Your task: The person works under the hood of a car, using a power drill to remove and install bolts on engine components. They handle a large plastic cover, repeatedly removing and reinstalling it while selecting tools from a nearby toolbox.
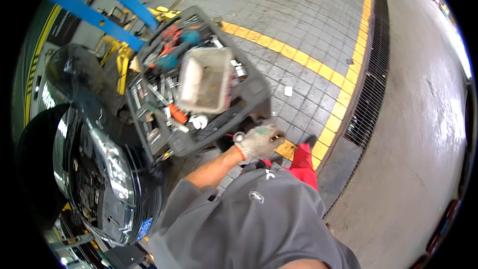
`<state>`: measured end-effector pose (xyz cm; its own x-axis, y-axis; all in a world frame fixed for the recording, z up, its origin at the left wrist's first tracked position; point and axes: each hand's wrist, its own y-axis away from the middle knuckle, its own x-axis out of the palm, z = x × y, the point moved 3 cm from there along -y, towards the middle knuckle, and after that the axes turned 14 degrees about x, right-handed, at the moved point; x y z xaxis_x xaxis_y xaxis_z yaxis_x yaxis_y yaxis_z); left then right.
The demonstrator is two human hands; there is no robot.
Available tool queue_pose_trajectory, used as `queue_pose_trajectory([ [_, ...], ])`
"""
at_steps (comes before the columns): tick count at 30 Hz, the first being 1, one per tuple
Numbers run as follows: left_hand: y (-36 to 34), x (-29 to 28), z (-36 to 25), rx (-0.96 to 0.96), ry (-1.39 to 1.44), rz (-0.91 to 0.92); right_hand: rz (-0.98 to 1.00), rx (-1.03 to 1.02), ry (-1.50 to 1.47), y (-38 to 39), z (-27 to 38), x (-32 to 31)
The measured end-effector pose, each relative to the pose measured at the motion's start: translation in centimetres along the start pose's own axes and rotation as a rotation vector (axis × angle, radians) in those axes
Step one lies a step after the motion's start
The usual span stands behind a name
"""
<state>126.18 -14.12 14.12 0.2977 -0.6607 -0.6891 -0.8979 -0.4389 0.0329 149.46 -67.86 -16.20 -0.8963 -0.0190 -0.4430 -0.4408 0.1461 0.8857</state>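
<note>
Whitish knit glove [249,146] on left hand [261,140], beside tool cart [255,91]; finger grip cannot be determined. Right hand out of view.

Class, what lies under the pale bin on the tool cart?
The dark cart shows around the bin, with an orange handle near its lower left corner. Whatever the bin sits directly over is covered.
</note>
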Motion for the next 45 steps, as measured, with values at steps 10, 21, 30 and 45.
queue_pose_trajectory([
  [10,-14.6,-1.0,2.0,-0.147,0.016,-0.182,-0.036,-0.241,-0.026,-8.0,21.8,-20.3],
  [21,-20.1,-5.5,8.3,-0.493,0.004,-0.517,0.094,-0.882,-0.237,3.1,75.0,-38.0],
  [30,-23.5,-12.1,17.4,-0.804,0.178,-0.916,0.000,-0.766,0.483,0.4,83.6,-39.6],
  [45,-28.2,-32.2,28.7,-0.988,-0.078,-1.415,-0.396,-1.135,1.711,-11.0,112.5,-46.3],
])
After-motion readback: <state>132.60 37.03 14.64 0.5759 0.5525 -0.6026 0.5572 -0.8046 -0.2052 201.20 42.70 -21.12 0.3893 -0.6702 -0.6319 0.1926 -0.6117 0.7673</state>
